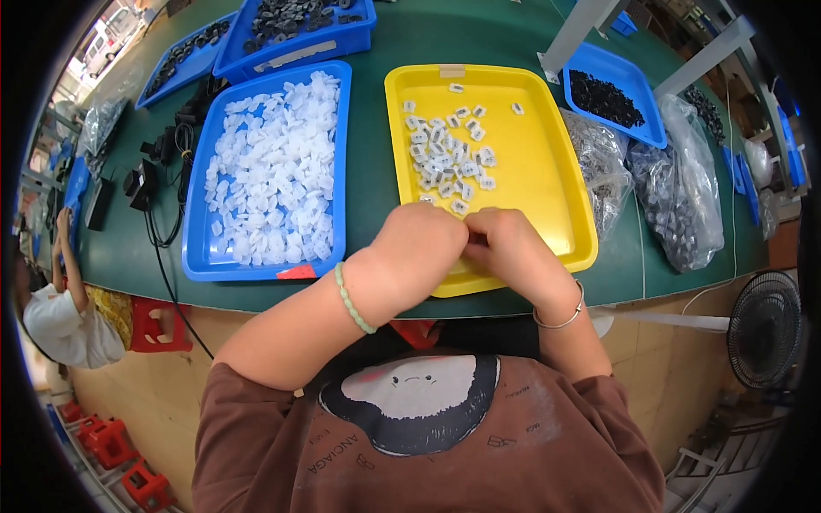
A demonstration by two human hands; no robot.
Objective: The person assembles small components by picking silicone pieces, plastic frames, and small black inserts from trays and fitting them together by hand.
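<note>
Over the near edge of a yellow tray (534, 197), my left hand (419, 244) and my right hand (511, 248) are brought together. Both have their fingers curled in and closed, and whatever they pinch is hidden behind my knuckles. Just beyond them, small white pieces with dark centres (445, 152) are heaped in the left part of the tray, a few lying apart from the heap. To the left stands a blue tray (195, 231) filled with translucent white plastic pieces (278, 167); a red patch (296, 272) marks its near rim.
Bins of black ring-shaped parts (291, 19) stand at the back left. A blue tray of small black parts (605, 98) and plastic bags of parts (680, 197) lie at right. Black cables (181, 162) run beside the left tray. A fan (764, 329) and another person (73, 316) flank the table.
</note>
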